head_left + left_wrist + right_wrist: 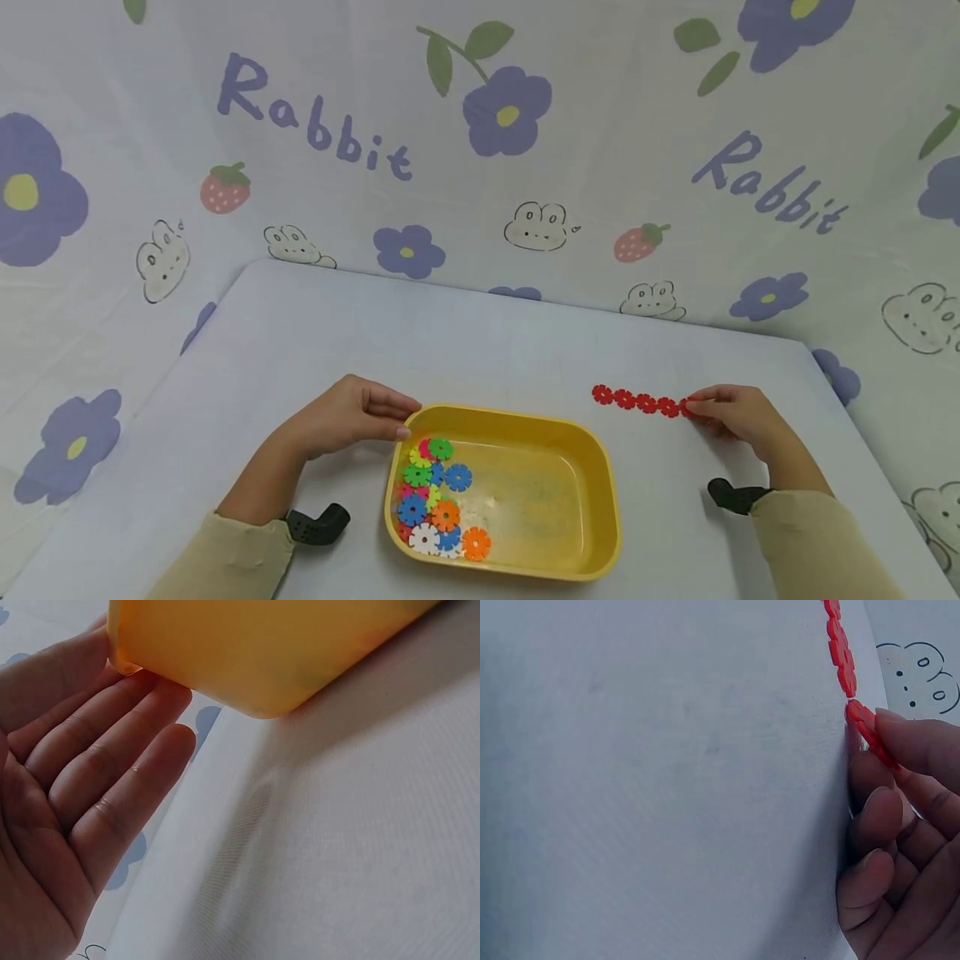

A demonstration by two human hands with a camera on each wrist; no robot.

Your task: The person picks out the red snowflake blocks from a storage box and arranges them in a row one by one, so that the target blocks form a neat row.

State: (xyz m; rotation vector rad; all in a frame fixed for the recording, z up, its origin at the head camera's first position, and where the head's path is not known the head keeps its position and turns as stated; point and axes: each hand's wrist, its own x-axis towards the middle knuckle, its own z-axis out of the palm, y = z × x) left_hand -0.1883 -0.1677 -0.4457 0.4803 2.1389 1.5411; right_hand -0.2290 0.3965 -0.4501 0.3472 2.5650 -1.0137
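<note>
A yellow plastic tray (517,422) holds loose, notched plastic snowflake discs (412,508) in several colours, bunched along its left side. My left hand (352,417) grips the tray's far left corner at the rim; the left wrist view shows its fingers (109,757) against the outside of the yellow wall. To the right of the tray, red snowflake discs (636,402) lie in a row on the table. My right hand (738,417) pinches the red disc (866,727) at the right end of that row between thumb and fingers. That disc is tilted, and the fingers partly cover it.
The white tabletop (450,342) runs back to a hanging cloth (600,125) printed with flowers, rabbits and strawberries. Black wrist devices (318,525) sit on both forearms, near the beige sleeves.
</note>
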